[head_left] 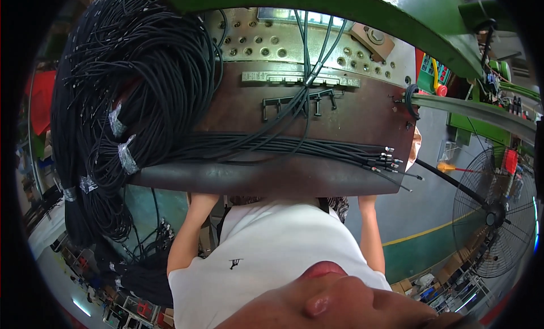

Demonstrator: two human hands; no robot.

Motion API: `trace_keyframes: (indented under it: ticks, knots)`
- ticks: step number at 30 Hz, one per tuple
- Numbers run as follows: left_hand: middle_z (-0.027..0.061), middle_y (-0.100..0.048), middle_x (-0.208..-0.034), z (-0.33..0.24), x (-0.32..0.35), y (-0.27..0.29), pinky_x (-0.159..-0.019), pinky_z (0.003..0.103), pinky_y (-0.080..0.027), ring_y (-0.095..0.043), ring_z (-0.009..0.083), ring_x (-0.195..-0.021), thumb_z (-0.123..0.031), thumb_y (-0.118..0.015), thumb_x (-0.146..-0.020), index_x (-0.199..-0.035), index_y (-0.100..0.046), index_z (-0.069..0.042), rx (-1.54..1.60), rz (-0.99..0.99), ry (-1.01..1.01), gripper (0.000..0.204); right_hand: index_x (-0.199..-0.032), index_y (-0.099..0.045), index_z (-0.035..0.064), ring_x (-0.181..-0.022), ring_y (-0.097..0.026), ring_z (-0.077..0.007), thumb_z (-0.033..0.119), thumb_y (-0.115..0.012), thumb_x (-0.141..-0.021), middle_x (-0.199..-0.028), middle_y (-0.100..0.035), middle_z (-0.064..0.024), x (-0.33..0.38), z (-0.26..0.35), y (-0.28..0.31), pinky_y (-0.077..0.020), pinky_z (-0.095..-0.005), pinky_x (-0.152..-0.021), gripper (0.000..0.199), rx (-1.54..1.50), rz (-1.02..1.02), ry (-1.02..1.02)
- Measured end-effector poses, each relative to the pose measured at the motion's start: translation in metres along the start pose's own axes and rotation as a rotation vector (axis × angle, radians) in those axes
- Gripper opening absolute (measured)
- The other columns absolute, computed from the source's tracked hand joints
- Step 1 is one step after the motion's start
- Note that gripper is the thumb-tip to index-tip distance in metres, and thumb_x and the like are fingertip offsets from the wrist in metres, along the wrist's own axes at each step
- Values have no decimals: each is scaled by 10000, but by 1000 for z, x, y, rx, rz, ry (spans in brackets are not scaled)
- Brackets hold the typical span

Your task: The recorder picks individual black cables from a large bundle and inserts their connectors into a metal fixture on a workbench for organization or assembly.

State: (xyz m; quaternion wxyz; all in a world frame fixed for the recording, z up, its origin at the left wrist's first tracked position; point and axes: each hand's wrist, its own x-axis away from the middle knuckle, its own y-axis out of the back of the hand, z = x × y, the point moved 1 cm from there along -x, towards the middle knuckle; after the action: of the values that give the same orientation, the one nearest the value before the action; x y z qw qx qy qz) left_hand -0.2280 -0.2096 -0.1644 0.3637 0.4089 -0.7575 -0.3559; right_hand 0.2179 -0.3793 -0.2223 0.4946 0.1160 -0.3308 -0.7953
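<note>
Both my forearms reach forward under the front edge of the brown work surface (238, 184). Of my left hand (203, 201) only the wrist end shows, below the edge left of my body. My right hand (367, 201) likewise disappears below the edge on the right. The fingers of both are hidden, so what they touch or hold cannot be seen. Above them, a bunch of black cables (317, 149) lies across the surface, its metal-tipped ends toward the right. Several more cables cross a small black bracket (297, 104) and run up past a metal bar (300, 78).
A large heap of coiled black cables (170, 74), partly tied with clear wrap (128, 154), fills the left side. A green machine frame (362, 11) arches overhead above a perforated metal plate (255, 43). A red button (441, 90) and a fan (492, 215) are at right.
</note>
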Motion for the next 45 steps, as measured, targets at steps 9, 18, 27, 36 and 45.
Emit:
trace_keyframes:
  ticks: [9, 18, 27, 36, 45]
  knots:
    - [192, -622, -1044, -2, -13, -1, -866, 444, -446, -576, 367, -980, -118, -571, -843, -1040, -626, -8, -70, -141, -75, 232, -1127, -549, -26, -1011, -531, -281, 42, -548, -885, -1099, -592, -155, -15, 31, -1, -422, -378, -898, 251, 25, -77, 14]
    - [188, -622, -1065, -8, -10, 0, -875, 444, -449, -570, 377, -1010, -181, -586, -867, -1070, -626, -27, -305, -108, -181, 258, -996, -643, -5, -869, -622, -386, 157, -609, -868, -886, -662, -187, -16, 89, 33, -494, -419, -769, 210, 579, -37, 54]
    - [138, -585, -1223, -199, -51, 75, -917, 388, -469, -565, 308, -1099, -298, -590, -887, -1218, -560, -19, 447, 486, -769, 434, -929, -650, 92, -826, -634, -262, 243, -653, -838, -876, -635, -81, -131, 253, 49, -515, -346, -714, 176, 102, 278, 766]
    - [137, -477, -1348, -235, -103, 20, -1039, 509, -330, -417, 302, -1279, -452, -653, -768, -1280, -501, -18, -263, -218, -761, 688, -967, -573, 169, -926, -566, -193, 194, -686, -753, -1000, -535, 3, -177, 257, -4, -463, -328, -774, 244, 511, -20, 1135]
    - [100, -516, -1312, -141, -85, 97, -919, 385, -460, -502, 285, -1190, -313, -687, -775, -1300, -513, -113, -524, -262, -432, 588, -954, -601, 60, -890, -608, -231, 8, -651, -782, -948, -621, -67, -136, 215, 85, -487, -353, -767, 187, 174, -155, 778]
